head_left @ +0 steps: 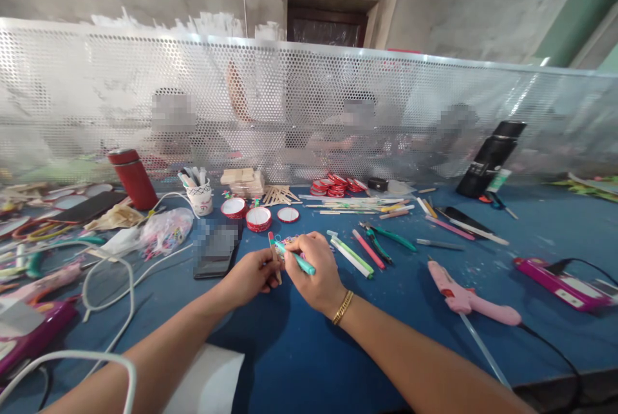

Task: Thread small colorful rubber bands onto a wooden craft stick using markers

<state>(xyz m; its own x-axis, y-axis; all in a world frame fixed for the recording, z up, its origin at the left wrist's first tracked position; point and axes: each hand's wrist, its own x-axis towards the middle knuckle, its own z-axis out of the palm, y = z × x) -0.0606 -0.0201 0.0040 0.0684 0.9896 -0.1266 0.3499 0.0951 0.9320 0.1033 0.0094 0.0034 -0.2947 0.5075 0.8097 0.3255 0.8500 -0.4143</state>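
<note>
My left hand (pixel 253 272) is closed around a slim wooden craft stick (pixel 277 277) whose upper end is red. In my right hand (pixel 316 272), a teal marker pen (pixel 305 264) is gripped like a writing tool, its tip close to the stick; whether it touches I cannot tell. Small colourful pieces (pixel 291 243) lie on the blue table just behind both hands, partly hidden by them. Right of my right hand rest a green marker (pixel 355 256), a red marker (pixel 369 248) and teal-handled pliers (pixel 379 245).
A pink glue gun (pixel 466 298) with its cable lies at right, near a purple power strip (pixel 564 285). A phone (pixel 217 250), a paper cup of pens (pixel 199 198) and a red bottle (pixel 132 179) stand left. Red round tins (pixel 258 219) sit ahead, before a perforated metal screen (pixel 270 143).
</note>
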